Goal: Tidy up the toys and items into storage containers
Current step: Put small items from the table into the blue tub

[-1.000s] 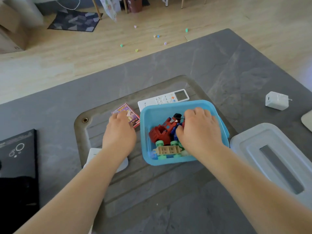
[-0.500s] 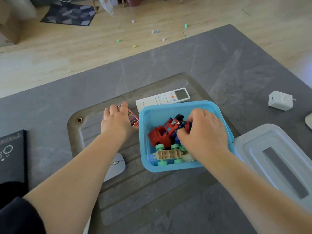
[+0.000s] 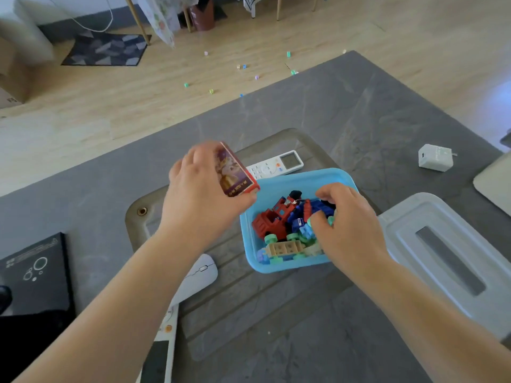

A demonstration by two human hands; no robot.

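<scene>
Toys fill the blue bin (image 3: 279, 268) near the middle of the grey tabletop (image 3: 359, 111): a red truck (image 3: 269, 223), blue blocks (image 3: 297, 219), a tan brick (image 3: 284, 247) and green wheels all heaped together. Right hand (image 3: 348, 230) reaches into the bin from the near side, fingers curled down among the blue and green pieces; whether it actually grips one cannot be told. Left hand (image 3: 201, 194) is raised above the tabletop just left of the bin's far corner, pinching a small card box (image 3: 235, 172) between thumb and fingers, the box tilted with its printed face toward the camera and its lower end close to the bin's rim.

Behind the bin lies a white remote (image 3: 276, 165), partly hidden by the box and the rim. Right of the bin rests a pale grey lid (image 3: 442, 244), flat, with a dark slot along its middle. A white charger (image 3: 435, 157) sits farther back on the right. Under the left forearm a white mouse (image 3: 200, 275) shows, and a black box (image 3: 36, 272) lies at the left edge. Beyond the tabletop, small coloured beads (image 3: 211, 91) dot the wooden floor (image 3: 110, 100), with a dark mat (image 3: 106, 49) near the wall.
</scene>
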